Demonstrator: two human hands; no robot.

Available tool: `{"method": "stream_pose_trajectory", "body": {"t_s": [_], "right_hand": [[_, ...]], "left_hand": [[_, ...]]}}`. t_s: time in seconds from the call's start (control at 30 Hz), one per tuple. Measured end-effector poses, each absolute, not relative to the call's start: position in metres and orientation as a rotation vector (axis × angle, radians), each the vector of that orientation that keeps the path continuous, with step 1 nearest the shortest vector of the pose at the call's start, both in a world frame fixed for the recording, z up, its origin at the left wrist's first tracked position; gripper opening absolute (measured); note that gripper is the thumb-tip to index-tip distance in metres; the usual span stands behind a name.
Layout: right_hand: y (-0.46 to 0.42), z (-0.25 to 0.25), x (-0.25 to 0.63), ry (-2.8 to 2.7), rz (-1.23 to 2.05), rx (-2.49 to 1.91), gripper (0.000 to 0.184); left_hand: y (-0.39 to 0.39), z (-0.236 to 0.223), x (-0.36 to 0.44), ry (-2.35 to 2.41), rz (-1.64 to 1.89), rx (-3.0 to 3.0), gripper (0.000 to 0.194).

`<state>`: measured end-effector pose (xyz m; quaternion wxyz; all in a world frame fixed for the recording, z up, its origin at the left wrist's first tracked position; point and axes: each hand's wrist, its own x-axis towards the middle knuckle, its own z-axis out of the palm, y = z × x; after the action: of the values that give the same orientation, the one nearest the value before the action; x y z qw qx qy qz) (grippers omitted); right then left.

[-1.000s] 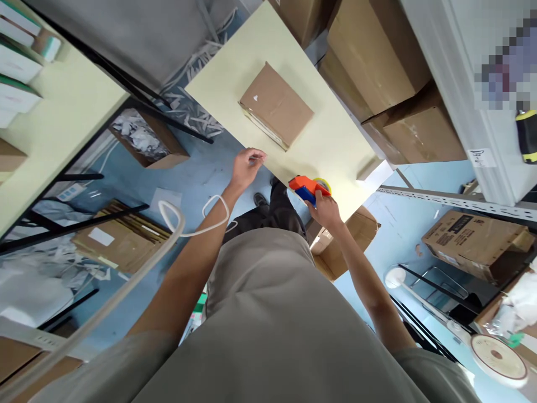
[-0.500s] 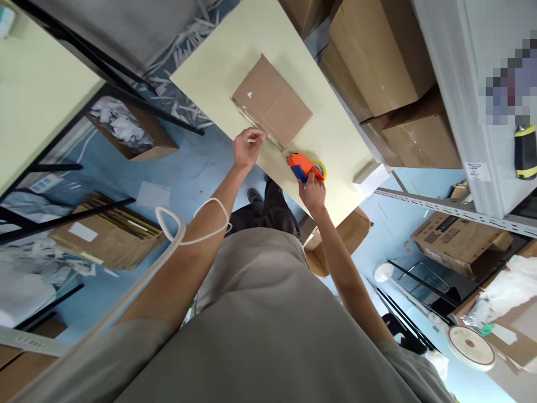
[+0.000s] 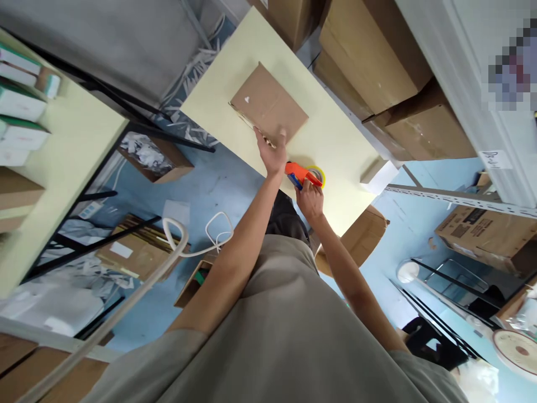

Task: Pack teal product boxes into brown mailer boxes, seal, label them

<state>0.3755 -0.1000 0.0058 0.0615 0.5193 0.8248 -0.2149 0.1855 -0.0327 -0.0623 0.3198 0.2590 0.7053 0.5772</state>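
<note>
A closed brown cardboard box (image 3: 268, 101) lies on the cream table, a small white heart-shaped mark on its top. My left hand (image 3: 272, 152) is at the near edge of the box, its thumb over the top and its fingers spread along the side; it looks open, resting against the cardboard. To the right, my right hand (image 3: 309, 200) is closed around an orange tape dispenser (image 3: 298, 169) with a blue part. A yellow-edged tape roll (image 3: 316, 174) shows on the dispenser's far side. The dispenser is just off the box's near right corner, apart from it.
Beyond the cream table (image 3: 222, 84), large cartons (image 3: 373, 50) line its far right side. A small white box (image 3: 380, 176) sits at the right corner. A white cable (image 3: 138, 291) crosses at left. A carton of paper scraps (image 3: 155, 162) stands on the floor.
My left hand has moved right along the box's near edge and spread from a pinch. My right hand keeps the tape dispenser, slightly lower. The view has shifted, showing more of the left table.
</note>
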Motion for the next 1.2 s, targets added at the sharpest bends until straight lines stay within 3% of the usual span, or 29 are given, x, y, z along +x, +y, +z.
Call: {"method": "stream_pose_trajectory", "body": {"t_s": [0.13, 0.3, 0.47, 0.77, 1.0, 1.2], "right_hand": [[-0.108, 0.014, 0.353, 2.519, -0.685, 1.534, 0.043], [-0.125, 0.026, 0.306, 2.414, -0.655, 1.432, 0.036], [-0.138, 0.039, 0.303, 2.38, -0.699, 1.411, 0.037], [-0.117, 0.045, 0.421, 2.263, -0.606, 1.595, 0.043], [-0.007, 0.007, 0.386, 2.471, -0.516, 1.597, 0.047], [-0.013, 0.021, 0.379, 2.45, -0.557, 1.421, 0.048]], "left_hand": [[-0.025, -0.064, 0.161, 1.805, 1.475, 0.777, 0.11], [-0.039, -0.048, 0.1, 1.586, 1.304, 0.906, 0.126], [-0.046, -0.027, 0.084, 1.546, 1.138, 0.953, 0.123], [-0.045, -0.014, 0.095, 1.65, 1.006, 1.004, 0.121], [-0.041, -0.014, 0.086, 1.644, 0.891, 1.028, 0.119], [-0.039, -0.001, 0.061, 1.581, 0.785, 1.087, 0.112]]}}
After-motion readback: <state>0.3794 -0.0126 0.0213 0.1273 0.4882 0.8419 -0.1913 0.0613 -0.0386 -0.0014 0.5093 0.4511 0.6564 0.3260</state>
